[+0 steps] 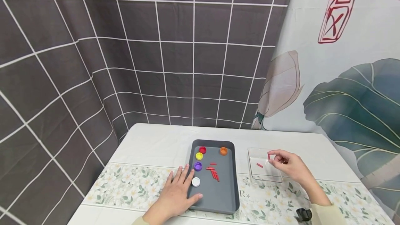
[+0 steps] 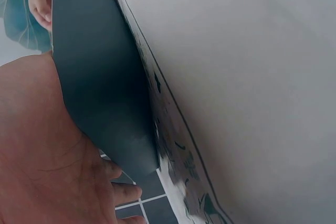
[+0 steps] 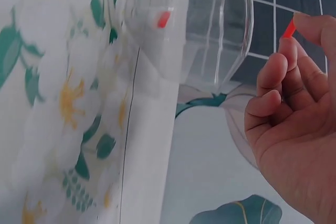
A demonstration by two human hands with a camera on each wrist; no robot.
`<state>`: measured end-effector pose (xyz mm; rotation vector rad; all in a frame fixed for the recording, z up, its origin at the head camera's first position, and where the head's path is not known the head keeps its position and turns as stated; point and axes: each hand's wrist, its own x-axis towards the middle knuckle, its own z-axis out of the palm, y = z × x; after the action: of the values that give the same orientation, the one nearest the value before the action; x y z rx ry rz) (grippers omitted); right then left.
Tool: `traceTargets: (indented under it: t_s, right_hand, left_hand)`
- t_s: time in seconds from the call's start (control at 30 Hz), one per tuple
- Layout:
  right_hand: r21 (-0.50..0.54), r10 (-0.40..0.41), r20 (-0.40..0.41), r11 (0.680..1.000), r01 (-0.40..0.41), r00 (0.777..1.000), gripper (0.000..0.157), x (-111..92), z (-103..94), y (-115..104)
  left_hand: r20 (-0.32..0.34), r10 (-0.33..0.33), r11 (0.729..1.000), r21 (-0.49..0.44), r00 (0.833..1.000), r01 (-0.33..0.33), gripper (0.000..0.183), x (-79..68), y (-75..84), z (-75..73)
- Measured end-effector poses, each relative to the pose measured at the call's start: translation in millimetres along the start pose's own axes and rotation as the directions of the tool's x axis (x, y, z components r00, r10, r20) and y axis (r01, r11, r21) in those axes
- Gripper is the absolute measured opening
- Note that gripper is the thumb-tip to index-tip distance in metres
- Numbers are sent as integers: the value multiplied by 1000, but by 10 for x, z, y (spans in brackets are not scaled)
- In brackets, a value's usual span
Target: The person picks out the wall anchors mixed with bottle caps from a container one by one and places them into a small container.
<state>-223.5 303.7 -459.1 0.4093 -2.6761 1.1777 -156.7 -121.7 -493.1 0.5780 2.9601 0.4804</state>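
Observation:
Between thumb and index finger, my right hand point(image 1: 288, 164) pinches a small red stick point(image 1: 268, 156) above a clear plastic box point(image 1: 254, 174). Another red stick point(image 1: 259, 165) lies on the floor of that box. In the right wrist view the pinched stick point(image 3: 289, 29) stands out past the fingertips. My left hand point(image 1: 175, 194) rests with fingers spread on the left rim of a dark grey tray point(image 1: 218, 200). Several red sticks point(image 1: 214, 173) lie loosely grouped in the tray's middle. The left wrist view shows the palm point(image 2: 47, 145) against the tray's outer side point(image 2: 100, 66).
Inside the tray stand round caps: red point(image 1: 202, 150), yellow point(image 1: 199, 156), purple point(image 1: 198, 166) and white point(image 1: 196, 182) on the left, orange point(image 1: 223, 151) at the far right. A black object point(image 1: 303, 214) lies near the right sleeve. Gridded dark curtain point(image 1: 175, 58) hangs behind the table.

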Motion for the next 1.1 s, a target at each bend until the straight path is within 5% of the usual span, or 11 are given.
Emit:
traceTargets:
  t_s: [0.73,1.1]
  right_hand:
    - [10,38,36,999,-38,999,31,24,-62,99]
    - [97,-93,99,992,83,991,29,87,159,-148]
  left_hand:
    - [5,-5,1000,-1,1000,5,91,8,2,-15]
    - [15,-9,1000,-4,1000,9,91,2,11,-18]
